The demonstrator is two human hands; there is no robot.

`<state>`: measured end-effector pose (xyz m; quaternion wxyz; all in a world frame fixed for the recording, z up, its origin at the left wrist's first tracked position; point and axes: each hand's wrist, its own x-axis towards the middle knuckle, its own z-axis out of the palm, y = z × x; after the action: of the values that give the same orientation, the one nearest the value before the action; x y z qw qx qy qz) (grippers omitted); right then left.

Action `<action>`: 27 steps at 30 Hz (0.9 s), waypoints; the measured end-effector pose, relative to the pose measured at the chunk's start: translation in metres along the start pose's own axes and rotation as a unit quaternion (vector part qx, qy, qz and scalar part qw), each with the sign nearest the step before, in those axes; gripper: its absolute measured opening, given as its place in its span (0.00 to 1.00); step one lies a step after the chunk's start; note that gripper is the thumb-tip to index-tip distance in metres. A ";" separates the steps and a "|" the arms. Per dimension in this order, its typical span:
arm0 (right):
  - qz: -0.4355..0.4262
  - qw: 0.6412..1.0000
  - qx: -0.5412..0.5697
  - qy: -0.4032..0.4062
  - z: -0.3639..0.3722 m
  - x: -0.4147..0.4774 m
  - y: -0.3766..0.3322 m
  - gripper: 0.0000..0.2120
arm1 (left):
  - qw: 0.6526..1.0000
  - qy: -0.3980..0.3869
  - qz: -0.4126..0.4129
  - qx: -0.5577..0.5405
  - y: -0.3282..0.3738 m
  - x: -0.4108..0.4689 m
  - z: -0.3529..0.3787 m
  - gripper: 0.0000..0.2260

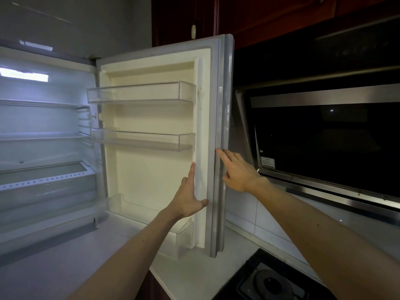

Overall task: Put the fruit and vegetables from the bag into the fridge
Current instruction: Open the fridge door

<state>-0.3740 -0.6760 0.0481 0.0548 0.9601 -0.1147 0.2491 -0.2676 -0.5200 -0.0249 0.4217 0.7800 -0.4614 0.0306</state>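
Fridge (43,148) ahead-left, lit inside, its door (151,169) swung wide. My left hand (190,198) flat on door's inner edge, fingers straight. My right hand (236,169) touches outer edge, fingers extended, gripping nothing.

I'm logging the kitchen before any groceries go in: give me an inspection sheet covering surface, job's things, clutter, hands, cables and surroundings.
Surface: white countertop at the bottom of the view.
Job's things: fridge open and lit, its door swung right; no bag, fruit or vegetables in view.
Clutter: nothing seen.
Hands: left hand flat on the door's inner edge; right hand touches its outer edge; neither holds anything.
Cables: nothing seen.
Surroundings: range hood at right, hob below it, dark cabinets above.
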 end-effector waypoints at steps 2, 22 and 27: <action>0.005 1.000 -0.001 -0.004 0.001 0.003 0.002 0.41 | 1.000 -0.001 0.001 0.001 0.001 0.002 0.001 0.52; 0.064 0.994 -0.012 -0.086 0.023 0.013 0.015 0.42 | 0.994 -0.078 -0.044 0.056 0.000 0.019 0.015 0.52; 0.069 0.994 -0.011 -0.083 0.029 0.014 0.016 0.45 | 0.995 -0.077 -0.032 0.061 0.000 0.018 0.014 0.52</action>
<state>-0.3524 -0.6991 0.0308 0.0385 0.9666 -0.1878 0.1701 -0.2622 -0.5420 -0.0261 0.3375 0.8187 -0.4643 -0.0149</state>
